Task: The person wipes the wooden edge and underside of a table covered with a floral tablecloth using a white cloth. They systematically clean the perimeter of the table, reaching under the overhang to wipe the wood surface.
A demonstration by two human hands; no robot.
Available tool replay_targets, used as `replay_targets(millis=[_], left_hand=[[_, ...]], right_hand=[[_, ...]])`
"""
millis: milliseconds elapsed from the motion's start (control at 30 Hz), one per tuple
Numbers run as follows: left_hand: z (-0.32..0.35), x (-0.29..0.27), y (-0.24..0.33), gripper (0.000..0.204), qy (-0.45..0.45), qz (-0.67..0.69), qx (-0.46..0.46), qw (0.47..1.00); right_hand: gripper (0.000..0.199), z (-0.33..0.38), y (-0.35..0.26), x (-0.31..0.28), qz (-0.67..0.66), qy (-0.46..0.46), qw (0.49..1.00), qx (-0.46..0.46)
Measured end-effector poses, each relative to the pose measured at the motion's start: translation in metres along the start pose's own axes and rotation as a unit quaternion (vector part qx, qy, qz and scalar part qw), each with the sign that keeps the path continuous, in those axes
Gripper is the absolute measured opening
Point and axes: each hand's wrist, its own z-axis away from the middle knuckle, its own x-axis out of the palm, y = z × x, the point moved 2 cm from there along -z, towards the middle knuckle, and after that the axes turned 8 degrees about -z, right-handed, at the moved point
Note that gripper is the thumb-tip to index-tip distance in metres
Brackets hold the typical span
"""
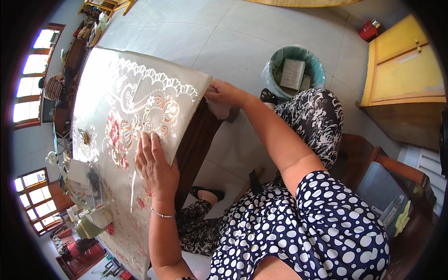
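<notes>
Left hand [154,163] flat and open, pinning the embroidered tablecloth [135,102] to the table [196,140]. Right hand [219,93] pinched shut on the cloth's far corner, pulling it taut over the edge.

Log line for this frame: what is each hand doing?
left hand: flat on tablecloth | right hand: pinching cloth's corner at table edge | bin: on floor beyond
</notes>
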Motion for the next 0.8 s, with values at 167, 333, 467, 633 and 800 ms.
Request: replay_targets(millis=[167,333,467,633,800], left_hand=[[0.001,-0.003,-0.001,0.086,-0.009,0.004,-0.007,1.000],[-0.001,-0.006,0.004,0.077,-0.031,0.004,-0.014,0.999],[0.002,-0.013,0.004,0.090,-0.044,0.006,0.000,0.999],[0.000,-0.016,0.007,0.083,-0.048,0.027,0.003,0.998],[0.000,-0.017,0.003,0.083,-0.046,0.033,-0.001,0.998]], right_hand=[[0.026,0.004,-0.005,-0.004,0.087,-0.050,0.994,0.053],[0.030,-0.038,-0.013,-0.005,0.157,-0.105,0.979,0.071],[0.034,-0.069,-0.024,0.021,-0.081,-0.046,0.971,0.219],[0.040,-0.150,0.009,0.053,0.258,-0.132,0.956,0.042],[0.052,-0.189,0.026,0.071,0.286,-0.156,0.945,0.039]])
